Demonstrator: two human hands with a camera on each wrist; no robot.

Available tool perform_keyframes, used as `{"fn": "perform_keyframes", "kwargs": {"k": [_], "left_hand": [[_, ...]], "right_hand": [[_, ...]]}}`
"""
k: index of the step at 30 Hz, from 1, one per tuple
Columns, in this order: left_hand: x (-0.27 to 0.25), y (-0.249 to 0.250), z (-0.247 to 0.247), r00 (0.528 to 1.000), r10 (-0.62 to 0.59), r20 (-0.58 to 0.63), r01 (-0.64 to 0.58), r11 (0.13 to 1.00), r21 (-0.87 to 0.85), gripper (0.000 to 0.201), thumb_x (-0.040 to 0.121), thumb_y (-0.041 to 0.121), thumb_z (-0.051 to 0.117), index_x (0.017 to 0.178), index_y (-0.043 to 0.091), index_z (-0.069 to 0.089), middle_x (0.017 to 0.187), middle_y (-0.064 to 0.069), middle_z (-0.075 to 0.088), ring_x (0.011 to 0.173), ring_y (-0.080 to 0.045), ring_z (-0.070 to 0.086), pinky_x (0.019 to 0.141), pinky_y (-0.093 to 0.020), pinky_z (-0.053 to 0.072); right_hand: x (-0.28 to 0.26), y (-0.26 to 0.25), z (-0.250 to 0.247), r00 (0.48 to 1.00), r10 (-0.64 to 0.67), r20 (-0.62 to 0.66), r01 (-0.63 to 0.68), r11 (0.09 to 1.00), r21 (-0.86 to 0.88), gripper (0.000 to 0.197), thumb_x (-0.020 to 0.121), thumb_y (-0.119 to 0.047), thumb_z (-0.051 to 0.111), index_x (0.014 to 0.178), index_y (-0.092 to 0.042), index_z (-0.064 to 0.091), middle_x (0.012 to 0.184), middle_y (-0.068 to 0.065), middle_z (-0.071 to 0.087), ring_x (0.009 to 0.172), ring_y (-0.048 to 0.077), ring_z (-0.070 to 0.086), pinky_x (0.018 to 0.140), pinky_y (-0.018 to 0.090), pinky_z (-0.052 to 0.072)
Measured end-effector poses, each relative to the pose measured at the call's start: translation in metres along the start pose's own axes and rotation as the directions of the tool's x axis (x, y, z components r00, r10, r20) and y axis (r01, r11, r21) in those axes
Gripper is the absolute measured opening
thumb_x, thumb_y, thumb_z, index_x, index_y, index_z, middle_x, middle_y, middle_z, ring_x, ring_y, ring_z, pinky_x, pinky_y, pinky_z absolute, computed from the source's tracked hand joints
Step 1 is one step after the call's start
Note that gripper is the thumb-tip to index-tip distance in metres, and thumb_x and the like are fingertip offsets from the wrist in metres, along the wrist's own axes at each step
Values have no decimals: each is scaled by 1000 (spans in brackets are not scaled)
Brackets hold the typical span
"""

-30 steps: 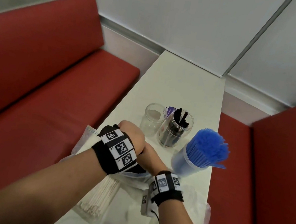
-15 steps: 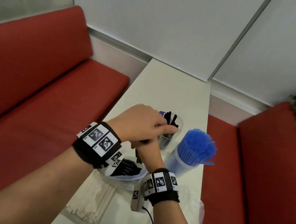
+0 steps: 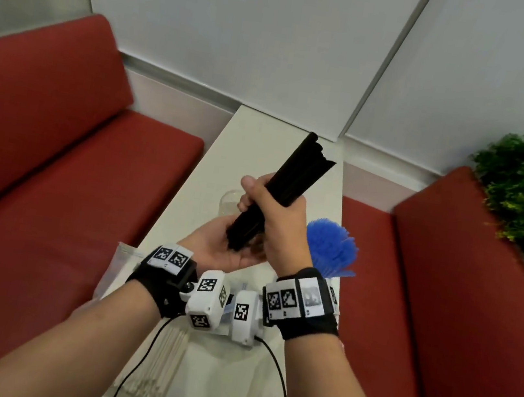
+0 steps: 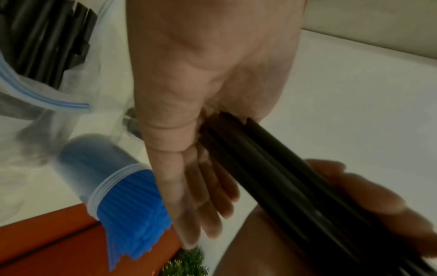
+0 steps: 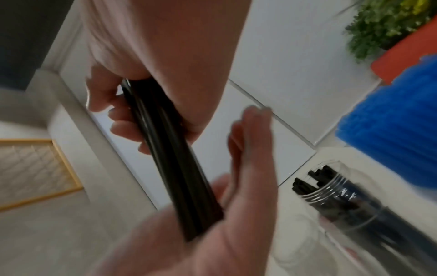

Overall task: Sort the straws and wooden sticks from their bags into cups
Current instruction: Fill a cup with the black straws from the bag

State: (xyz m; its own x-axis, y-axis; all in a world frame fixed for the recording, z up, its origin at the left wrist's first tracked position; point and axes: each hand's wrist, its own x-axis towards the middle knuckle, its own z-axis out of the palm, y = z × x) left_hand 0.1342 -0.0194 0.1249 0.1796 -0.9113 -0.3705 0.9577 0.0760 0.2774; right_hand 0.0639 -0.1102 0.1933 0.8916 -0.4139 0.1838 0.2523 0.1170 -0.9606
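Up from the bag comes my right hand [image 3: 278,224], fingers wrapped round the black straws [image 3: 284,189]; left hand [image 3: 222,248] lies flat. I'd tap their ends level before cupping.

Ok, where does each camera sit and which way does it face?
Head: looks down past both forearms at the right hand gripping black straws.
Left wrist: looks along the open left hand toward the blue straws.
Right wrist: looks along the right-hand fingers.
All share the black bundle.
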Motion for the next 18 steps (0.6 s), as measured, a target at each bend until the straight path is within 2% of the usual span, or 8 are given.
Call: {"fn": "perform_keyframes", "kwargs": {"k": [2, 4, 6, 9, 11, 13, 15, 18], "left_hand": [[3, -2, 1, 998, -19, 57, 22, 998, -55, 38, 94, 21, 49, 110, -7, 69, 117, -24, 66, 111, -37, 65, 87, -52, 54], [5, -2, -2, 1000, -24, 0, 24, 996, -90, 42, 94, 24, 52, 121, -6, 64, 132, -20, 59, 119, -36, 61, 88, -53, 53], [10, -1, -5, 997, -32, -74, 23, 993, -115, 40, 94, 25, 56, 123, -3, 61, 135, -13, 56, 121, -33, 60, 84, -52, 55], [18, 1, -5, 992, -70, -102, 55, 989, -135, 34, 86, 18, 63, 113, -2, 63, 117, -14, 63, 105, -31, 68, 76, -48, 58], [23, 3, -7, 989, -81, -122, 64, 988, -143, 30, 82, 19, 68, 103, -2, 66, 100, -15, 68, 87, -29, 72, 66, -42, 61], [27, 4, -8, 987, -75, -144, 53, 987, -152, 32, 76, 23, 77, 95, -2, 70, 89, -12, 69, 76, -25, 72, 54, -35, 60], [28, 6, -9, 985, -61, -162, 35, 987, -158, 39, 64, 26, 87, 90, -1, 74, 88, -10, 70, 72, -23, 71, 48, -32, 58], [31, 8, -11, 989, -67, -134, 47, 988, -147, 59, 48, 27, 96, 98, 4, 76, 90, -7, 71, 73, -20, 71, 46, -29, 57]], "right_hand": [[-2, 4, -4, 1000, 10, -6, -10, 999, -37, 19, 85, -19, 81, 81, -16, 63, 71, 11, 59, 70, 22, 60, 74, 35, 52], [2, 2, -10, 1000, 12, -9, -12, 1000, -4, 17, 84, -16, 81, 85, -16, 64, 75, 9, 59, 72, 22, 62, 73, 31, 54], [9, 0, -16, 1000, 5, -2, -5, 1000, 22, 17, 84, -11, 80, 86, -16, 65, 77, 6, 60, 72, 22, 63, 75, 33, 56], [12, 4, -19, 1000, 14, 5, -14, 1000, -21, 17, 85, -6, 78, 86, -12, 62, 73, 7, 58, 68, 20, 61, 79, 38, 57], [13, 9, -20, 1000, 25, -8, -26, 999, -43, 18, 86, -7, 78, 86, -9, 60, 69, 7, 57, 65, 19, 59, 75, 31, 57], [15, 14, -22, 999, 40, -25, -40, 999, -34, 19, 86, -8, 79, 84, -9, 60, 66, 8, 56, 63, 18, 58, 70, 25, 55], [18, 19, -24, 998, 59, -34, -60, 998, -24, 21, 85, -9, 80, 82, -11, 60, 65, 8, 57, 63, 18, 59, 68, 27, 55], [18, 32, -24, 995, 96, -26, -98, 991, -88, 20, 81, -12, 83, 80, -17, 63, 72, 7, 62, 71, 19, 64, 77, 36, 57]]}}
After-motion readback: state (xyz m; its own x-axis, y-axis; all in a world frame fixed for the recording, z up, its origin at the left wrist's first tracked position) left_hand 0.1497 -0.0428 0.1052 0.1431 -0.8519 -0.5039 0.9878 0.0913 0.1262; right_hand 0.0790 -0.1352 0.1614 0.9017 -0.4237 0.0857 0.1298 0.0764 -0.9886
